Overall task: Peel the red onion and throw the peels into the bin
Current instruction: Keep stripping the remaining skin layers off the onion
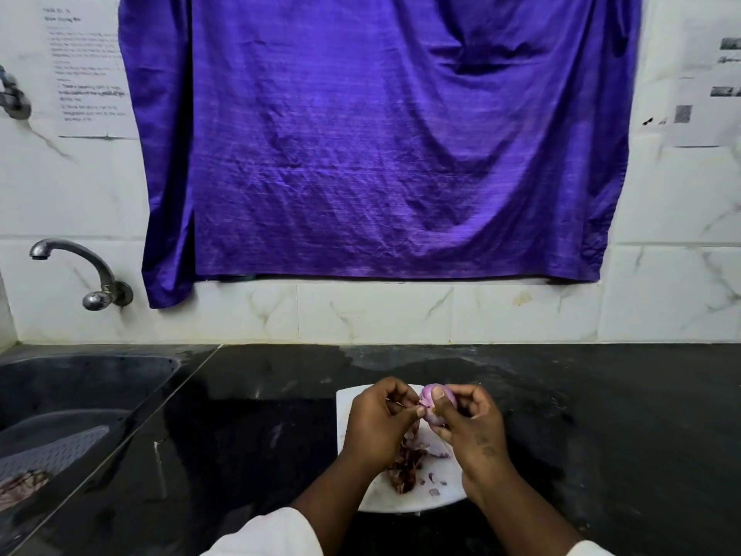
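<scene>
Where board (401,500) ends, 2 hands (377,425) (473,429) grip the onion (428,396).

The left hand (381,425) is pinched on a peel (422,404); the right hand (471,429) is curled round the onion (430,395), thumb pressed on top.

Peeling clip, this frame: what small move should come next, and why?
Probably the left hand should pull its pinched skin off the red onion and drop it onto the peel pile. The right hand grips the onion over the white board, and loose skin hangs from it.
</scene>
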Tool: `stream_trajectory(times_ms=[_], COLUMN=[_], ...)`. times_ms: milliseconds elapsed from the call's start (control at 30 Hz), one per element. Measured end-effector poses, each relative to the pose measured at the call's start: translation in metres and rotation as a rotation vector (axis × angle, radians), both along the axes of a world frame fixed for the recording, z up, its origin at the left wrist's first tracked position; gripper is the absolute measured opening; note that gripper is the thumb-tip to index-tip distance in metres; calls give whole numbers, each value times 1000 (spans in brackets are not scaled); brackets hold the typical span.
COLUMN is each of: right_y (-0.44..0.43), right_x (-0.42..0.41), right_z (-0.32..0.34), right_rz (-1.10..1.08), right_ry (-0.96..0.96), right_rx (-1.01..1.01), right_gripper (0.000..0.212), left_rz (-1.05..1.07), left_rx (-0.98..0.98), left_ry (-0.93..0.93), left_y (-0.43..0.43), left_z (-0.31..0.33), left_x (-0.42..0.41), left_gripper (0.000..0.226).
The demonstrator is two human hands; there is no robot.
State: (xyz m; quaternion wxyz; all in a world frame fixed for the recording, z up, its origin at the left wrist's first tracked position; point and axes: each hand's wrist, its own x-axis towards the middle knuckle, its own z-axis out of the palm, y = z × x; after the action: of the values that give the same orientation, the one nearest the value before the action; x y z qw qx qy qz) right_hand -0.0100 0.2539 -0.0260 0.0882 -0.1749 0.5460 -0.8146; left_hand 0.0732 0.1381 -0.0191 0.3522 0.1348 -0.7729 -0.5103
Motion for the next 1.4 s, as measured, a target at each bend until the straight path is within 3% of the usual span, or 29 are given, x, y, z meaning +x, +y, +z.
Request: stream_trajectory(times_ms=[233, 467, 667, 767, 900, 1267, 1400], right_y=[-4, -10, -10, -11, -12, -12, -10], right_x=[-2, -7, -10, -11, -10, -11, -14], right_z=[-10, -18, -14, -16, -19, -22, -20], right_rz=[-55, -154, -134, -137, -142, -172, -171], right_ry=[63, 134, 110, 133, 150, 207, 223], right_rx=[2, 53, 18, 41, 56, 114, 129], right_gripper=[17, 21, 22, 24, 24, 25, 32], left_rz=[-50, -134, 28, 13, 16, -181, -9], left_rx=[47, -43, -2, -5, -32, -58, -5], left_ry=[-10, -122, -24, 23, 18, -119, -127], left_y=[-3, 3, 1, 2, 0, -3, -5], left_z=[-4, -5, -5, -8, -7, -8, -5], left_x=[-2, -3, 1, 0, -3, -1, 0], left_gripper=[12, 16, 21, 9, 12, 23, 33])
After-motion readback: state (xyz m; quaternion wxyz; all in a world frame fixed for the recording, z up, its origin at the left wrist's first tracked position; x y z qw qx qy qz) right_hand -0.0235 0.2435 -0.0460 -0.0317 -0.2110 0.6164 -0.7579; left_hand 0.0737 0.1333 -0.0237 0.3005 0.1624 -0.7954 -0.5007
